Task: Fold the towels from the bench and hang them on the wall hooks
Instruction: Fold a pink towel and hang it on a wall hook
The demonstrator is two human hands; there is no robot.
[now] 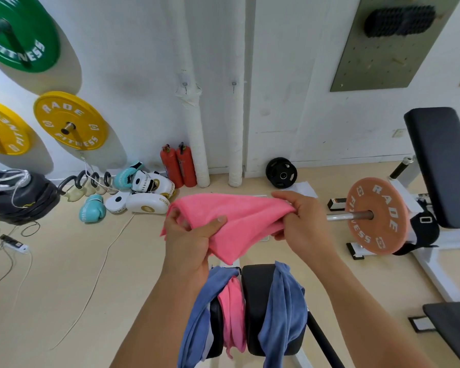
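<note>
Bottom center: bench pads (255, 301) draped with two blue towels (284, 314) and a pink one (234, 312). Mid-frame: left hand (189, 240) and right hand (300, 221) both pinch pink towel (234, 221), stretched between them, thumbs on top. Upper center: two wall hooks (233, 85), bare.

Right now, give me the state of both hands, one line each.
Left hand: closed, gripping the left end of the pink towel.
Right hand: closed, pinching the same towel's right end.
</note>
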